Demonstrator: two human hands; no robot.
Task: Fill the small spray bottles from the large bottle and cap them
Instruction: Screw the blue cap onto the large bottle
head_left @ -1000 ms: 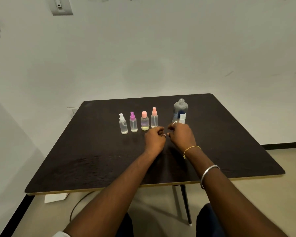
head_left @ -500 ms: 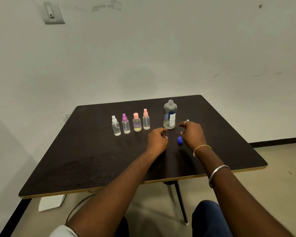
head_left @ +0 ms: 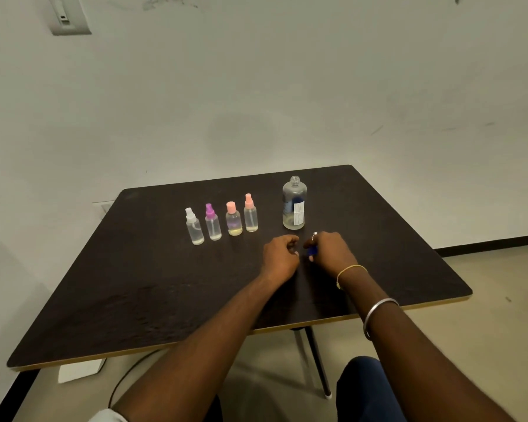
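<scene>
Four small spray bottles stand in a row on the dark table (head_left: 134, 284): a white-topped one (head_left: 194, 229), a purple-topped one (head_left: 213, 225), a pink flat-capped one (head_left: 234, 222) and a pink spray-topped one (head_left: 251, 216). All are capped and hold a little liquid. To their right stands the large clear bottle (head_left: 293, 205), its neck uncapped, with liquid low in it. In front of it my right hand (head_left: 333, 252) pinches a small blue cap (head_left: 311, 250) at the table surface. My left hand (head_left: 279, 257) rests beside it, fingers loosely curled, holding nothing.
The table's near edge runs in front of my forearms, with a metal leg (head_left: 316, 360) below it. A white box (head_left: 80, 370) and a dark cable (head_left: 128, 376) lie on the floor at the lower left. A white wall stands behind the table.
The blue cap lay free on the table beside my right hand; now that hand's fingers are on it. My left hand has stayed in place. The camera has shifted.
</scene>
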